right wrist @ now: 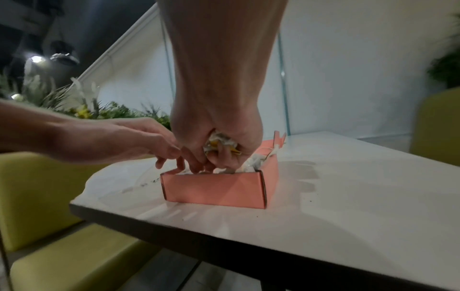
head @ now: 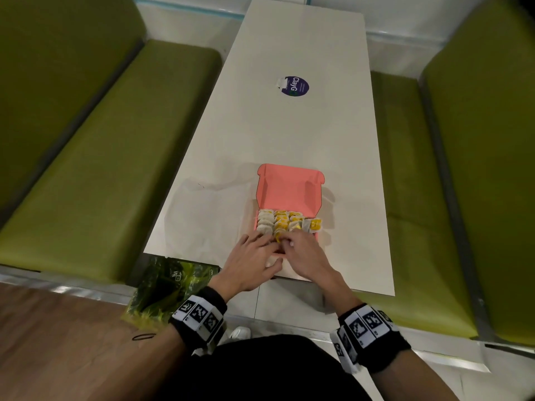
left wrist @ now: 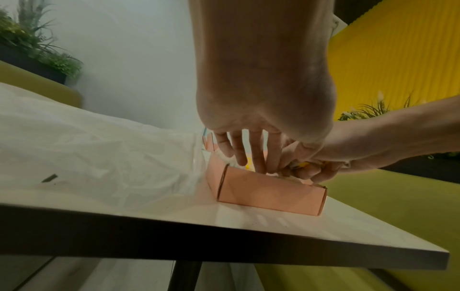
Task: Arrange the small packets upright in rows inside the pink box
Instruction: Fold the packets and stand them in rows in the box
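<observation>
Fingers, right hand (right wrist: 219,137): curled round a small bunch of packets (right wrist: 219,142), white wrappers with yellow showing between thumb and fingers; we see this bunch held just above the near end of the pink box (right wrist: 214,190).

Fingers, left hand (left wrist: 259,110): extended and spread downward, tips reaching into the near part of the box and touching the packets there; nothing gripped that we can see. Both hands meet over the box's near edge, touching or nearly so; from the head view we cannot tell which.

Pink box (head: 289,189): open cardboard, lid flap standing up at the far side, set on the table (head: 304,125) close to its near edge.

Packets in box (head: 285,222): standing in rows across the far part of the tray. Left column mostly white, middle and right columns white with yellow. One packet at the far right (head: 312,224) leans out over the right wall. The near part of the tray is hidden under the hands, so we cannot count what lies there.

Table: pale top, dark edge. A round dark sticker (head: 295,86) lies further along it, well apart from the box.

Benches (head: 101,169): green, one on each side of the table.

Plastic bag (head: 165,285): clear with green contents, on the floor below the table's near left corner.

Wrists: both wear black bands with black-and-white markers (head: 199,315).
</observation>
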`<state>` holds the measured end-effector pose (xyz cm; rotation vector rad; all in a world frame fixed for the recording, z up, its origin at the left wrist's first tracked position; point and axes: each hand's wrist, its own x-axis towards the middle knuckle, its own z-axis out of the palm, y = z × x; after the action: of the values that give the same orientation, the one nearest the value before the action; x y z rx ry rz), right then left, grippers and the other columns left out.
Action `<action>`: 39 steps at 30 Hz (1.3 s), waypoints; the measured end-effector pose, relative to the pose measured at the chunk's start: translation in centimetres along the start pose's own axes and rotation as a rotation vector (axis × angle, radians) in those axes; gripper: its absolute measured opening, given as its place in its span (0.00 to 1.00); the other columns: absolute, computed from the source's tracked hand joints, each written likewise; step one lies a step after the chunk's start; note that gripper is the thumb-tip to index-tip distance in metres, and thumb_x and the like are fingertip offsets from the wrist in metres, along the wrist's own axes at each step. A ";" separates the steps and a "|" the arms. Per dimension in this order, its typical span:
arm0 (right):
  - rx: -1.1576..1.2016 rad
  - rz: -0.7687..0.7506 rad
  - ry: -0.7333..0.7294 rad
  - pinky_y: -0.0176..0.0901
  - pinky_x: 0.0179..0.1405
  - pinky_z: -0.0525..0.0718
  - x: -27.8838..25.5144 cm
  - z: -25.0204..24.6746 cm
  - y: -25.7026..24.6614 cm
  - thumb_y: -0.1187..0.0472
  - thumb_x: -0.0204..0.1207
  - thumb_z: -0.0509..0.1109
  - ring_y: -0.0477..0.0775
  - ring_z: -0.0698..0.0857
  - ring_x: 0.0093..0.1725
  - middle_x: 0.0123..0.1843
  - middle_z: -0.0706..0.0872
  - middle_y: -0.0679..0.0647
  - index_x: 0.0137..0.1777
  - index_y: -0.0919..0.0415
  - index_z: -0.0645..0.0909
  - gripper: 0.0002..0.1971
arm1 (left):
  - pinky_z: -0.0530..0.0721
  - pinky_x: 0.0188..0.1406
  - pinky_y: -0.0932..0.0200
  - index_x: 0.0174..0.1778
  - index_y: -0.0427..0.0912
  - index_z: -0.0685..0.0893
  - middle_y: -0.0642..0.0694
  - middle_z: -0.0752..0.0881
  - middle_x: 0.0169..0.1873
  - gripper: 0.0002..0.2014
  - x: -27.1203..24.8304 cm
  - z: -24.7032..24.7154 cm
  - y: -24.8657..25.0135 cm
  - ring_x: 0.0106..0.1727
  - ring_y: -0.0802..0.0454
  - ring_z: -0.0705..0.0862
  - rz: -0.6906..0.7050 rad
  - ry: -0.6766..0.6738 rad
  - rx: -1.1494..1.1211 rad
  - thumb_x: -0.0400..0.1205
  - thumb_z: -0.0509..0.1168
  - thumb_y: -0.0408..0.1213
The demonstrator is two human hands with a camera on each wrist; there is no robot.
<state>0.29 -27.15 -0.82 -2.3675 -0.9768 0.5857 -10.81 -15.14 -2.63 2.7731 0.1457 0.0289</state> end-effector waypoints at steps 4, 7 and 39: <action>0.947 0.370 0.215 0.39 0.26 0.72 0.6 -1.8 -1.5 0.59 0.81 0.62 0.50 0.76 0.29 0.37 0.81 0.54 0.47 0.59 0.86 0.11 | 0.76 0.53 0.56 0.59 0.46 0.82 0.51 0.83 0.54 0.12 0.5 -1.5 1.1 0.55 0.49 0.77 -0.020 0.237 -0.232 0.83 0.62 0.45; 1.431 0.549 0.255 0.35 0.20 0.71 0.8 -3.4 -2.8 0.59 0.81 0.62 0.50 0.78 0.26 0.34 0.80 0.53 0.49 0.57 0.84 0.09 | 0.78 0.53 0.57 0.61 0.46 0.80 0.53 0.80 0.53 0.12 1.1 -2.5 2.8 0.55 0.52 0.76 -0.085 0.301 -0.440 0.83 0.66 0.42; 0.989 0.279 0.266 0.36 0.26 0.72 -0.9 -4.0 -4.2 0.58 0.79 0.72 0.44 0.74 0.27 0.30 0.79 0.50 0.37 0.60 0.82 0.10 | 0.85 0.39 0.58 0.47 0.37 0.83 0.47 0.82 0.53 0.10 1.6 -2.9 3.3 0.43 0.54 0.82 -0.019 0.570 -0.376 0.74 0.71 0.20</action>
<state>-0.20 -26.36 4.99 -1.6078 -0.1376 0.6339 -8.97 -16.96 1.24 2.3156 0.2781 0.7607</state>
